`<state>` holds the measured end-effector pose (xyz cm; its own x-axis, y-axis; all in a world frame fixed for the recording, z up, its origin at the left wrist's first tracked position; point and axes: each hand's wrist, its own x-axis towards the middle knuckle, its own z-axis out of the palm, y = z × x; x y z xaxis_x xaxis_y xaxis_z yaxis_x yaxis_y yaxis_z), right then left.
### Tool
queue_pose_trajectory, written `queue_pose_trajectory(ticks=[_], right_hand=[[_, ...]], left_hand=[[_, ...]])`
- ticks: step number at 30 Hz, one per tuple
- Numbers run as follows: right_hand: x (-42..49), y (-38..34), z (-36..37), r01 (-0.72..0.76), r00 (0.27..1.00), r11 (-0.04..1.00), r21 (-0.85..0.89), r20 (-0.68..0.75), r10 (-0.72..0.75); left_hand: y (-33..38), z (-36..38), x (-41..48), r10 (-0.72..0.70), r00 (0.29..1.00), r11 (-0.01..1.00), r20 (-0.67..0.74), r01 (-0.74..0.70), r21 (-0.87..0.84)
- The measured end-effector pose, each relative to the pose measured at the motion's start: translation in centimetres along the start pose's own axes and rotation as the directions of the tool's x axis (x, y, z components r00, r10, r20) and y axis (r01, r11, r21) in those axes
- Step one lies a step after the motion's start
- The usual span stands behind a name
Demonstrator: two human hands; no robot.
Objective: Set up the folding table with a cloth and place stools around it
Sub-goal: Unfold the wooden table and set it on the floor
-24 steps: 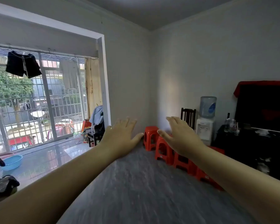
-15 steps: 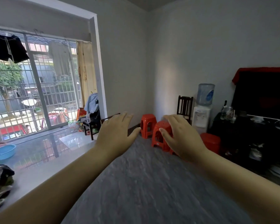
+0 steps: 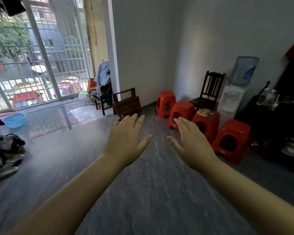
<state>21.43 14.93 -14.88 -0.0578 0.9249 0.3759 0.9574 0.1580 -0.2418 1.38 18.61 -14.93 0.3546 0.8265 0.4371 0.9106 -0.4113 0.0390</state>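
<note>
A dark wooden folding table [image 3: 126,103] leans folded against the white pillar, on the floor ahead. Several red plastic stools [image 3: 182,113] stand in a row along the right wall, from the corner stool [image 3: 165,103] to the nearest one [image 3: 231,139]; a crumpled cloth [image 3: 205,112] lies on top of the third stool [image 3: 206,122]. My left hand [image 3: 126,141] and my right hand [image 3: 192,141] stretch forward over the grey floor, palms down, fingers straight, holding nothing.
A dark wooden chair [image 3: 209,92] and a water dispenser [image 3: 234,92] stand behind the stools. A black cabinet [image 3: 275,129] fills the right side. A blue basin [image 3: 14,119] and a pile of clothes [image 3: 10,146] lie at the left by the barred window.
The view has tilted down and moved closer to the corner. The folded table and more of the stools have come into sight. Both hands stay stretched out, empty.
</note>
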Motion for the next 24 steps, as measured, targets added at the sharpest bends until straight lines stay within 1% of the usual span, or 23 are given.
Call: queue_pose_trajectory(ticks=[8,12,18,21,24], right_hand=[[14.1,7.3,6.1,0.059,0.995,0.997,0.059,0.075,-0.063],[20.9,9.4,9.8,0.089,0.989,0.993,0.082,0.112,-0.098],[29.5,8.2,16.7,0.093,0.968,0.978,0.186,0.215,-0.133],[34.6,7.1,20.2,0.103,0.965,0.971,0.216,0.216,-0.151],[40.1,5.9,23.6,0.11,0.965,0.972,0.208,0.212,-0.154]], left_hand=[[-2.1,8.2,13.4,-0.087,0.994,0.996,0.068,0.087,0.004],[-4.1,11.7,17.6,-0.137,0.986,0.991,0.092,0.135,0.028],[-9.4,16.1,22.0,-0.217,0.962,0.976,0.164,0.212,0.053],[-13.4,18.8,25.0,-0.246,0.954,0.969,0.171,0.239,0.06],[-18.1,21.5,29.0,-0.264,0.948,0.964,0.176,0.261,0.045]])
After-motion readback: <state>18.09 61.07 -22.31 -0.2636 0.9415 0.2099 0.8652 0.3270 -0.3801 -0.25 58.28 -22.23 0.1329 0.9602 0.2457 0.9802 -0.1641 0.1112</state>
